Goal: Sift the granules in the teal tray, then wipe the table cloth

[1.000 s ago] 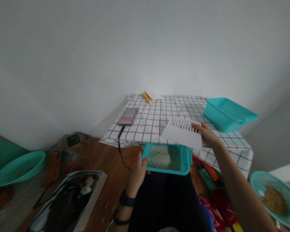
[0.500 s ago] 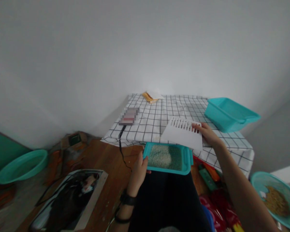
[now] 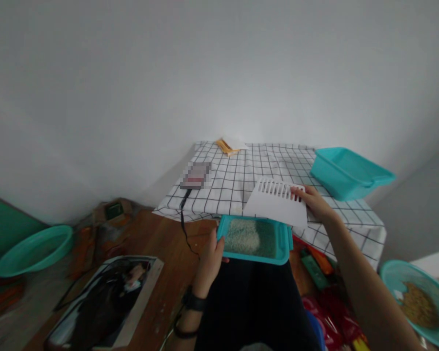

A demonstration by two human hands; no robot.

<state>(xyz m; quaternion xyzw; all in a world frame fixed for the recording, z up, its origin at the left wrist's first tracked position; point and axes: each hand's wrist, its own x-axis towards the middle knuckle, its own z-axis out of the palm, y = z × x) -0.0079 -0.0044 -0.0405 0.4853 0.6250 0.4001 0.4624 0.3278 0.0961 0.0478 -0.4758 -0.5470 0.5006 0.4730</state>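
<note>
My left hand point(image 3: 210, 258) is closed on the left end of a shallow turquoise tray point(image 3: 283, 253), with the thumb over its rim. White grains that look like rice point(image 3: 247, 234) lie in the tray, piled toward its left half. My right hand point(image 3: 312, 199) grips the right side of a white slotted plastic panel point(image 3: 274, 204), its fingertips at the row of slots. The panel is tilted just above the tray's far edge and hides part of it. Whether panel and tray touch, I cannot tell.
A table with a checked cloth point(image 3: 234, 170) stands ahead. It bears a turquoise tub point(image 3: 351, 170), a tan packet point(image 3: 227, 146) and a blurred-out item point(image 3: 196, 175) with a black cord. Basins point(image 3: 36, 251) and a basket point(image 3: 419, 297) stand at the sides; an open box point(image 3: 131, 312) lies lower left.
</note>
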